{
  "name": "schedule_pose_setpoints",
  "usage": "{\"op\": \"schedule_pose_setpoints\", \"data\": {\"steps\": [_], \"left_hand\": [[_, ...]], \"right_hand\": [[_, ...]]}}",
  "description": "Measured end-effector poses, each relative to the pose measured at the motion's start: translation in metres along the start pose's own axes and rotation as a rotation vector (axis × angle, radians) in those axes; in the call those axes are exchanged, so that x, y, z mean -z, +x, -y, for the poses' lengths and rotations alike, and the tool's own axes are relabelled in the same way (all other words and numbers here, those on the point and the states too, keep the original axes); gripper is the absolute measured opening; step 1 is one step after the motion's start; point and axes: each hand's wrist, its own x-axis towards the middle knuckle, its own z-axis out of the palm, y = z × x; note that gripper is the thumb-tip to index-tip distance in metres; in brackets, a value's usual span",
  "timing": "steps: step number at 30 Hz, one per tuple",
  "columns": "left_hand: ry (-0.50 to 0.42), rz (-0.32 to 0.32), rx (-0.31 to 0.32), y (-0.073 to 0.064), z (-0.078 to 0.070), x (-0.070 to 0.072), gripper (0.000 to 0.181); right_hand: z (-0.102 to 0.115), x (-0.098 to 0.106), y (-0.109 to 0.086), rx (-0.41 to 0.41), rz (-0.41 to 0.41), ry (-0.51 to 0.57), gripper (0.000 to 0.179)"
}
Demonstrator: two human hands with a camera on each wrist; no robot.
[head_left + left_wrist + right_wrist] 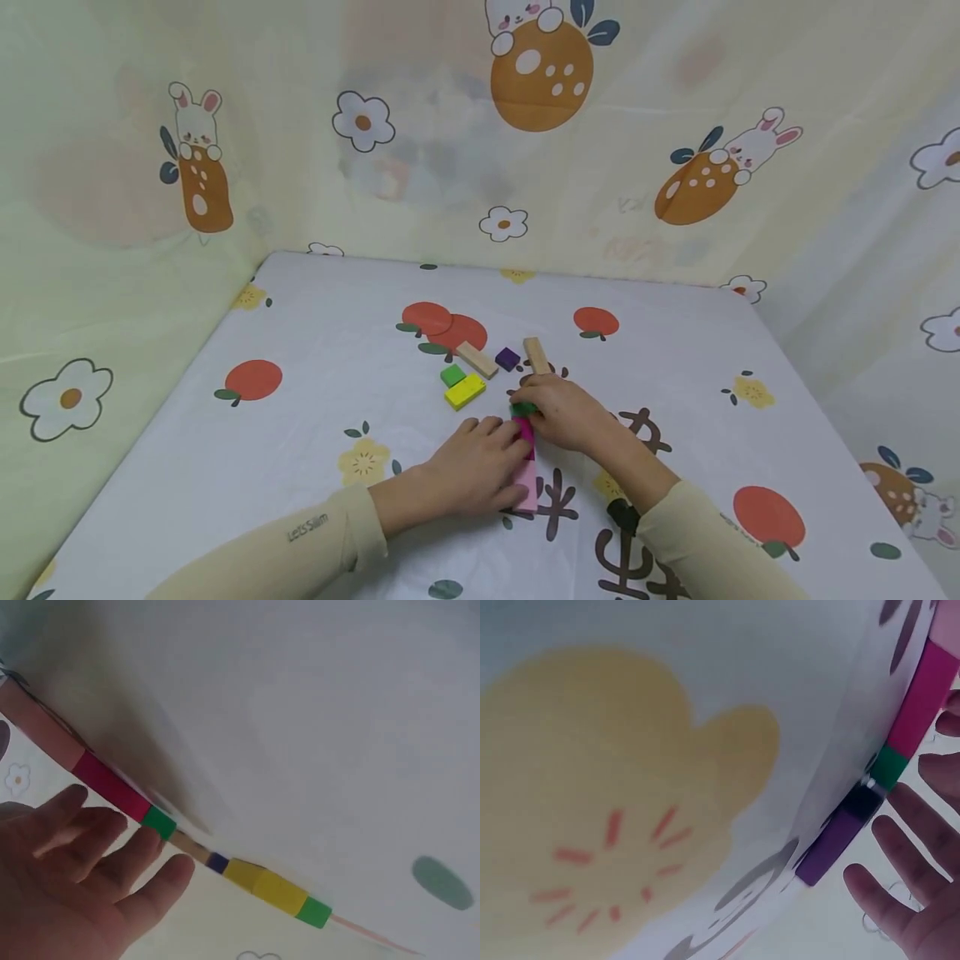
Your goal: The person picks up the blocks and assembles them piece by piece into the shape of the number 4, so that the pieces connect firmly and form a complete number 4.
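Note:
A pink block (528,479), a magenta block (527,431) and a dark green block (522,409) lie end to end in a row. My left hand (476,467) rests along the row's left side, thumb by the pink block and other fingers by the magenta. At the far end my right hand (567,410) has its fingers over and beside the green block, partly hiding it. In the right wrist view, loosely bent fingers lie alongside the row, near a purple block (829,847). Fingers look spread and relaxed in the left wrist view.
Beyond the hands lie a yellow block (465,392), a light green block (453,375), a dark purple block (507,359) and two plain wooden blocks, one left (477,360) and one right (535,354). A patterned white cloth (300,433) covers the table, with curtains around.

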Motion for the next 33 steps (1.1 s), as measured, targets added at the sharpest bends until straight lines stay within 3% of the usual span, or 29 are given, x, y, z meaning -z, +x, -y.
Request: {"op": "schedule_pose_setpoints", "data": {"steps": [4,10,19,33], "left_hand": [[-0.033,0.009,0.035,0.006,0.003,-0.003,0.079],[-0.112,0.095,0.087,0.010,0.007,-0.005,0.091],[-0.124,0.159,0.097,0.012,0.006,-0.005,0.091],[-0.104,0.173,0.108,0.013,0.005,-0.005,0.090]], "right_hand": [[-0.009,0.001,-0.001,-0.026,-0.029,0.022,0.033],[-0.021,0.002,-0.003,-0.052,-0.023,0.009,0.036],[-0.029,-0.001,-0.004,-0.066,-0.017,-0.036,0.038],[-0.028,0.000,-0.003,-0.109,-0.023,-0.092,0.032]]}}
